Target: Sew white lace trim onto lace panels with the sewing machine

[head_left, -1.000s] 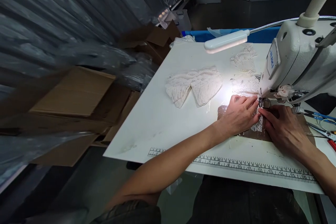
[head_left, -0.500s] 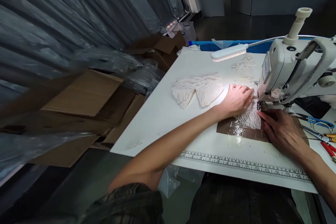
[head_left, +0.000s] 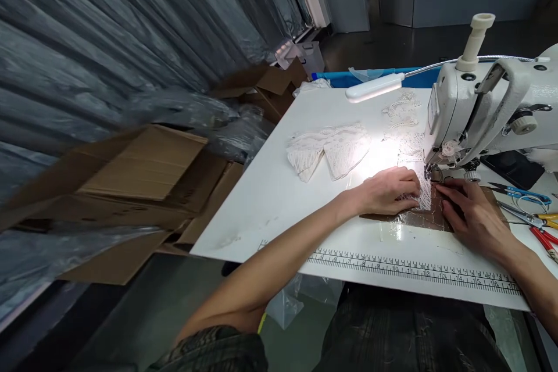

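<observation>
A strip of white lace fabric runs under the presser foot of a white sewing machine. On its left side my left hand presses down, fingers bent and closed on the lace. My right hand rests on the brown plate, to the right of the foot. Its index finger points at the foot and its thumb is spread away; I see nothing held in it. Farther left on the table lie joined white lace pieces.
Blue-handled scissors and red-handled snips lie at the right, near a black flat object. A lamp lights the table. More lace lies behind. Open cardboard boxes stand left of the table edge.
My left hand has moved down the lace toward me, and its fingers are now more curled. The lace's near end has shifted slightly toward the machine. The view has swung slightly right.
</observation>
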`<state>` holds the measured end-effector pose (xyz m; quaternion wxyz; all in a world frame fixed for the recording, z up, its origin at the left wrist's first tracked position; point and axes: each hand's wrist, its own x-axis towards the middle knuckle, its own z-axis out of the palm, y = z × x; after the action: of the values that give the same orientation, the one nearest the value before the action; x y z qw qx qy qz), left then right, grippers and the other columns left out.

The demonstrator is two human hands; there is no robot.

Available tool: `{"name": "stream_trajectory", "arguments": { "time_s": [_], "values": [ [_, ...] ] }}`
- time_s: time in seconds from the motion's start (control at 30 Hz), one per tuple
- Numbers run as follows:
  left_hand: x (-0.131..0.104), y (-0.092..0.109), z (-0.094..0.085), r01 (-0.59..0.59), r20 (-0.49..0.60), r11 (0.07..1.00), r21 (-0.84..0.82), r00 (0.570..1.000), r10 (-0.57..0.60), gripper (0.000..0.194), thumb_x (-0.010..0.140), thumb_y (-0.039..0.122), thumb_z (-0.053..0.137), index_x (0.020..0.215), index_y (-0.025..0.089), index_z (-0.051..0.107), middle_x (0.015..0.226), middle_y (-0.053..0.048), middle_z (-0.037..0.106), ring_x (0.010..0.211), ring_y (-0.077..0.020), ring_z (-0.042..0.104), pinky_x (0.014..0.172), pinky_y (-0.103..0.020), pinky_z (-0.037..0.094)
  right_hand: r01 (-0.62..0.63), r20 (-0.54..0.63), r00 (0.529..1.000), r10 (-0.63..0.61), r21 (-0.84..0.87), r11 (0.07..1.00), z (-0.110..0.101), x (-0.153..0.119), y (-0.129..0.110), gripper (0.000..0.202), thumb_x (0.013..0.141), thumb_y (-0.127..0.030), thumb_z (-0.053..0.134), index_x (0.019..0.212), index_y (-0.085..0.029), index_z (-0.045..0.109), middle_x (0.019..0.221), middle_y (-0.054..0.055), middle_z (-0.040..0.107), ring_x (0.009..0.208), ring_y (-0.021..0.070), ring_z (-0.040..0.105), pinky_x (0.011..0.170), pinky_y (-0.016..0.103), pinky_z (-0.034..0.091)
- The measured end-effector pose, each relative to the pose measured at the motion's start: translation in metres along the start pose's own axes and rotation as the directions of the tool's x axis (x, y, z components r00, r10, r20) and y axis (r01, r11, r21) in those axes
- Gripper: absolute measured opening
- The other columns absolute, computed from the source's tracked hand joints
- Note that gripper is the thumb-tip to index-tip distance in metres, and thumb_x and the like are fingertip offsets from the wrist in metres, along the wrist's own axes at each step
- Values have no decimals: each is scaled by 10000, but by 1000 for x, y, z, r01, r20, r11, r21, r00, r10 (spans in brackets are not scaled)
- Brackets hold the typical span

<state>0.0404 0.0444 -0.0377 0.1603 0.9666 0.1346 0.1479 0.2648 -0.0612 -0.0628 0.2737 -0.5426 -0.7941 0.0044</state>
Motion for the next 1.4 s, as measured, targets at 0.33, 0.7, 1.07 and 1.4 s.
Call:
{"name": "stream_trajectory", "arguments": {
  "time_s": [0.33,0.7,1.07,1.4],
  "values": [
    [-1,5,8,122,-164,983,-134,976,-143,192,1017,223,514,861,149,597,898,-38,674,849,-144,622,802,-306,514,74,172,979,-112,212,975,-20,22,-1,314,980,-390,522,1193,-186,628,1108,132,666,956,257,672,825,412,577],
    [0,8,15,15,-388,998,59,922,9,259,1043,246,442,902,150,637,922,-64,736,864,-140,688,748,-310,571,0,98,995,-10,101,995,-8,25,4,295,994,-374,471,1067,-197,695,874,79,682,688,196,639,581,312,502],
    [-3,5,23,-29,-252,997,77,967,48,225,1007,225,494,908,169,688,932,-56,756,875,-150,706,821,-350,590,203,227,948,-223,110,973,-17,20,0,344,906,-181,530,1138,-286,761,928,88,632,865,228,587,782,386,524],
    [-6,7,23,-46,-265,990,135,961,81,238,1014,222,486,920,176,700,954,-46,750,878,-143,700,760,-303,564,160,185,964,-191,166,973,-15,18,5,351,920,-195,496,1138,-275,760,993,94,632,901,222,623,803,388,552]
  ]
}}
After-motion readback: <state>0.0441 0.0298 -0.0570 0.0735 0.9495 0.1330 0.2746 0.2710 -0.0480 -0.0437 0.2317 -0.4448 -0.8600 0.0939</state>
